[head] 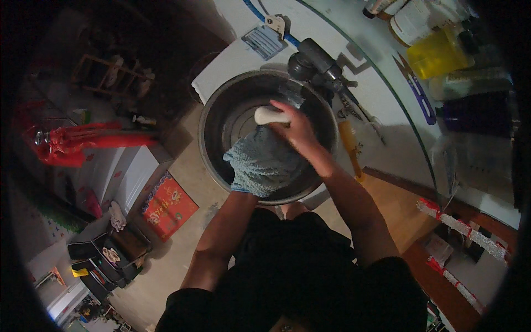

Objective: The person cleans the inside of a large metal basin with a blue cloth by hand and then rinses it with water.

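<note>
A large round metal basin (206, 153) stands before me, partly over a white surface. A grey-green fluffy cloth (261, 166) drapes over my left hand (253, 159) inside the basin's outline, hiding the fingers. My right hand (295, 128) holds a small whitish object (270, 116), rounded at its near end, above the cloth; it looks like a bar of soap or a small bottle, and I cannot tell which. The tips of some right fingers are hidden behind it.
A grey hair dryer (318, 58) lies behind the basin. To the right are a yellow comb (351, 145), purple-handled scissors (421, 97) and bottles (410, 23) on a glass shelf. A red box (172, 207) stands on the floor at left.
</note>
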The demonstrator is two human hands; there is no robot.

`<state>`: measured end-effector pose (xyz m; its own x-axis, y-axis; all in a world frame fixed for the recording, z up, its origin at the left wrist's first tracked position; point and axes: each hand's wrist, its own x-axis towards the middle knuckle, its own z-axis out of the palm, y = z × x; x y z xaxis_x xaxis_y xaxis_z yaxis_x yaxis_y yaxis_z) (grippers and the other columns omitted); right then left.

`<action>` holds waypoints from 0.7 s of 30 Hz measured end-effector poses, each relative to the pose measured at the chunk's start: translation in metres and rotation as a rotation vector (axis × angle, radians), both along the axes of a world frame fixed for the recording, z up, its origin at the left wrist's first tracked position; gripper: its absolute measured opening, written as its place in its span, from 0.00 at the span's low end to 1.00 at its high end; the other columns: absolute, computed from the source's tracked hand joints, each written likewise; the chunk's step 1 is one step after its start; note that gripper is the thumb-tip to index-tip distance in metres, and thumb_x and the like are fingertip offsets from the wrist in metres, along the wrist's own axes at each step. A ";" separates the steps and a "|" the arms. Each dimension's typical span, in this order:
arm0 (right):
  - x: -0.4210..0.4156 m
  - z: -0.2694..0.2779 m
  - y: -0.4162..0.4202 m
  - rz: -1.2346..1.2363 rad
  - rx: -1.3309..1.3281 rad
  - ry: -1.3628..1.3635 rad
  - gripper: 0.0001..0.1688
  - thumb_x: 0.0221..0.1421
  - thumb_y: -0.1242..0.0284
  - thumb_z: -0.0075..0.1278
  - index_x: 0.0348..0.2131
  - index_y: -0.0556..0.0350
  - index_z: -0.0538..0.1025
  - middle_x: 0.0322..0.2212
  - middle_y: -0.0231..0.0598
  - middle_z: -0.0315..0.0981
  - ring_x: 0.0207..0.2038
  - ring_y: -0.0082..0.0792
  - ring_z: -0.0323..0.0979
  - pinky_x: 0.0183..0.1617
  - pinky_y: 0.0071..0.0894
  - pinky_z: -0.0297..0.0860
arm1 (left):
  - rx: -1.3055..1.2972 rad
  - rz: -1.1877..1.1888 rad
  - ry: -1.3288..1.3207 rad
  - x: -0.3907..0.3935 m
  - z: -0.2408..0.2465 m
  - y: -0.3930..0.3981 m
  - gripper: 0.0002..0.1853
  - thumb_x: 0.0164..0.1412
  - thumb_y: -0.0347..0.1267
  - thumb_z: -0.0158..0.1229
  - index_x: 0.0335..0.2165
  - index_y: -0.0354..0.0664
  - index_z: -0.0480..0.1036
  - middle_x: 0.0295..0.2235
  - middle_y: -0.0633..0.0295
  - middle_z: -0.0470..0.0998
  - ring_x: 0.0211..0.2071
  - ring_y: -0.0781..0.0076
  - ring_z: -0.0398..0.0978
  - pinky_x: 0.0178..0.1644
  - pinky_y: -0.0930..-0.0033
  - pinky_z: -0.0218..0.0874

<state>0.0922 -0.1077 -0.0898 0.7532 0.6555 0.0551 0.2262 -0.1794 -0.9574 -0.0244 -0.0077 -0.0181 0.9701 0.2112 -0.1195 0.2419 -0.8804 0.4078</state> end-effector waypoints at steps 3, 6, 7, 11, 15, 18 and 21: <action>0.029 -0.014 -0.034 -0.038 0.253 0.718 0.32 0.48 0.75 0.59 0.53 0.58 0.68 0.44 0.42 0.73 0.45 0.33 0.73 0.49 0.31 0.68 | -0.017 -0.005 -0.024 -0.001 -0.015 0.005 0.19 0.46 0.44 0.59 0.35 0.44 0.75 0.30 0.53 0.78 0.31 0.54 0.78 0.35 0.57 0.68; 0.032 0.001 -0.075 -0.025 0.297 0.789 0.30 0.48 0.73 0.60 0.51 0.59 0.68 0.42 0.39 0.73 0.42 0.30 0.73 0.47 0.28 0.69 | -0.020 0.005 -0.041 -0.005 -0.015 0.005 0.19 0.47 0.44 0.58 0.36 0.45 0.75 0.31 0.54 0.78 0.32 0.55 0.78 0.35 0.57 0.68; 0.028 0.003 -0.086 0.014 0.210 0.719 0.29 0.49 0.72 0.60 0.50 0.59 0.69 0.41 0.39 0.73 0.41 0.30 0.73 0.46 0.27 0.69 | -0.016 0.008 -0.050 -0.006 -0.018 0.004 0.19 0.48 0.44 0.58 0.36 0.45 0.75 0.31 0.54 0.78 0.32 0.55 0.78 0.36 0.57 0.68; 0.014 -0.022 -0.111 0.161 0.066 0.782 0.25 0.50 0.72 0.59 0.47 0.55 0.68 0.37 0.36 0.73 0.38 0.29 0.74 0.40 0.28 0.71 | -0.020 -0.002 -0.078 -0.005 -0.006 -0.001 0.18 0.49 0.44 0.57 0.37 0.46 0.75 0.32 0.55 0.78 0.33 0.56 0.77 0.37 0.58 0.68; -0.024 -0.025 -0.094 0.213 0.163 1.049 0.22 0.51 0.72 0.56 0.45 0.52 0.68 0.35 0.33 0.72 0.35 0.28 0.73 0.33 0.30 0.69 | -0.036 -0.004 -0.104 -0.006 -0.010 -0.001 0.18 0.50 0.43 0.57 0.38 0.47 0.75 0.34 0.56 0.78 0.34 0.57 0.77 0.38 0.58 0.68; -0.021 -0.017 -0.087 0.193 0.441 1.223 0.19 0.51 0.72 0.55 0.43 0.50 0.68 0.30 0.31 0.70 0.29 0.27 0.71 0.28 0.30 0.65 | -0.047 -0.003 -0.133 -0.010 -0.021 0.005 0.18 0.51 0.43 0.56 0.38 0.47 0.75 0.35 0.56 0.78 0.35 0.58 0.77 0.38 0.59 0.68; -0.014 0.036 -0.071 -0.005 0.532 1.198 0.17 0.49 0.74 0.57 0.39 0.51 0.68 0.25 0.31 0.66 0.22 0.27 0.67 0.25 0.29 0.61 | -0.056 -0.026 -0.195 -0.011 -0.014 0.008 0.17 0.52 0.43 0.56 0.39 0.48 0.75 0.36 0.57 0.78 0.35 0.58 0.77 0.39 0.59 0.68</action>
